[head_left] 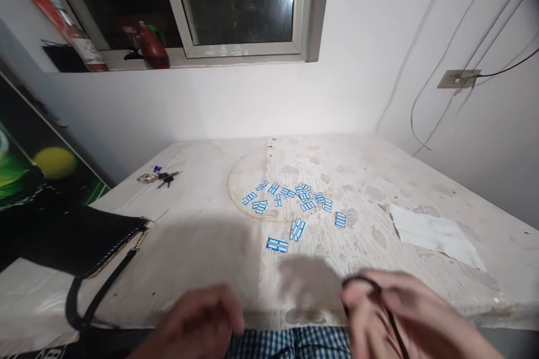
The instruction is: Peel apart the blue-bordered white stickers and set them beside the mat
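Observation:
At the table's front edge my right hand is closed on a thin dark cord, which loops over the fingers and hangs down across them. The cord's lower end is out of view. My left hand hovers at the same edge on the other side, apart from the right. Its fingers are curled in and blurred, and whatever may be inside them is hidden. Beyond both hands, several small blue-and-white paper pieces lie scattered over the middle of the table.
The pale table meets a white wall. Keys lie at the back left, a black bag with a strap at the left front. A white paper rests on the right. Bottles stand on the windowsill.

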`<state>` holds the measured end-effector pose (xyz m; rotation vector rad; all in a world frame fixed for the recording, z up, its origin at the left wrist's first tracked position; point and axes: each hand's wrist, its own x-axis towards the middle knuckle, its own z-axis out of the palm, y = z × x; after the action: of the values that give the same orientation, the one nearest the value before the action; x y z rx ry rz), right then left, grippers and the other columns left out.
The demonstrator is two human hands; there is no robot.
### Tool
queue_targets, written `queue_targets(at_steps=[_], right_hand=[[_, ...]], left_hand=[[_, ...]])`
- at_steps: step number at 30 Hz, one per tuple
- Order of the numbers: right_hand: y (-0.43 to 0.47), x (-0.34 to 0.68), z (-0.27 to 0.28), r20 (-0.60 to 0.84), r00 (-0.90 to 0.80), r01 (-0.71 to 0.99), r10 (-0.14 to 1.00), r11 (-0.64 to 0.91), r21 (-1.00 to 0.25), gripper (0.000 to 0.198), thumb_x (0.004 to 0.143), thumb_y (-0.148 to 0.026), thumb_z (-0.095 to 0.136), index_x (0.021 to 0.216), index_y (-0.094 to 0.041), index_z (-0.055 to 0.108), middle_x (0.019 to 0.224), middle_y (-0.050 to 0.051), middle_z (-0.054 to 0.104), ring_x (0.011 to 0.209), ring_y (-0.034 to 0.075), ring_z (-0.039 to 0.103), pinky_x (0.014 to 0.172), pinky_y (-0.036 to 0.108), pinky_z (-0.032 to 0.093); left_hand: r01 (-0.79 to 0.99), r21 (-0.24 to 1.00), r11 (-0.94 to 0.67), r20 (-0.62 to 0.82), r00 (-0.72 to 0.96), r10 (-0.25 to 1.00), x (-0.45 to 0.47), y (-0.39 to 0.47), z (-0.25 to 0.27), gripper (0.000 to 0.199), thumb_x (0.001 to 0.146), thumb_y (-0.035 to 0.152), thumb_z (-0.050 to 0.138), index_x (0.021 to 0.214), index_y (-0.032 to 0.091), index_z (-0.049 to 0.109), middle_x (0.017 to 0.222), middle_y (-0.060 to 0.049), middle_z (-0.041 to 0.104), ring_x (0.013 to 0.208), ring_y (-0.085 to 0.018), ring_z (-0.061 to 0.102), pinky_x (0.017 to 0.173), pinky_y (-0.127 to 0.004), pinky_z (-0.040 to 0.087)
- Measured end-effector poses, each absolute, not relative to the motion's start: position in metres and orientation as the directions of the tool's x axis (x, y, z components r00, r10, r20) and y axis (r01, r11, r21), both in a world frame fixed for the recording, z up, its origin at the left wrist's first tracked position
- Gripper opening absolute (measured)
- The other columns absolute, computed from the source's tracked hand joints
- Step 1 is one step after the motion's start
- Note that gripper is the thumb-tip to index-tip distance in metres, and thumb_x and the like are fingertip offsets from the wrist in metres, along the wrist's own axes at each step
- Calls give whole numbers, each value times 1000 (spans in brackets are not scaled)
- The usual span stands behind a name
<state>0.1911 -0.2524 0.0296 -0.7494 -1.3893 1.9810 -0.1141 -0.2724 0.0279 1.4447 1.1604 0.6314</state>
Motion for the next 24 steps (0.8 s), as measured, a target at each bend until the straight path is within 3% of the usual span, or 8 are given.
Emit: queue_targets(at_steps=[3,5,7,11,16,19,22,24], right_hand=[[-224,166,53,174,-722,-449,670,-262,-854,35,91,-29,41,124,-29,51,131,7,49,97,24,64,47,22,55],[-212,157,59,243,-687,-449,685,-136,-883,50,92,-20,43,135,-44,33,144,2,33,93,20,66,44,19,55],[-207,152,58,253,-696,-350,672,-11,-937,76,86,-15,56,135,-56,16,150,-6,18,105,20,61,58,24,60],[-208,139,52,266,-618,-144,740,227,-963,86,78,-13,67,136,-54,17,150,-11,16,130,20,36,103,36,41],[-206,122,54,471,-441,-7,764,522,-853,61,76,-27,70,129,-44,44,136,-5,46,128,22,40,108,44,32],[-202,123,55,494,-454,54,741,576,-815,51,79,-39,65,127,-42,48,138,-3,43,130,25,36,108,48,29],[-203,130,51,454,-497,132,739,582,-803,63,82,-51,56,138,-42,30,148,-2,26,135,30,23,107,54,26],[-209,136,47,524,-448,165,724,644,-747,89,76,-57,60,143,-43,2,152,-3,7,136,34,15,106,57,27]], left_hand=[[-339,913,226,-89,377,922,-101,-256,55,15,84,25,47,75,20,58,48,6,31,45,-8,30,48,-20,33],[-540,792,285,-41,418,907,-87,-247,66,19,84,18,43,75,18,60,50,5,28,45,-8,26,48,-20,33],[-642,704,303,21,446,895,-74,-241,70,19,83,17,43,76,17,61,50,5,28,43,-7,25,46,-20,31],[-700,600,387,18,495,869,-56,-234,65,16,82,17,46,75,16,61,48,6,26,41,-6,23,44,-19,28],[-748,531,397,-1,468,884,-42,-224,55,13,83,21,54,76,15,63,54,5,40,45,-5,35,45,-18,34],[-678,655,334,-39,411,911,-39,-223,50,24,80,27,62,62,11,60,70,0,53,55,-6,47,52,-19,41],[-508,815,278,-89,364,927,-45,-233,49,30,81,34,61,61,13,57,47,5,41,38,-5,35,42,-18,36],[-408,895,181,-90,233,968,-55,-249,50,28,85,37,56,66,16,57,36,10,27,33,-5,28,42,-19,39]])
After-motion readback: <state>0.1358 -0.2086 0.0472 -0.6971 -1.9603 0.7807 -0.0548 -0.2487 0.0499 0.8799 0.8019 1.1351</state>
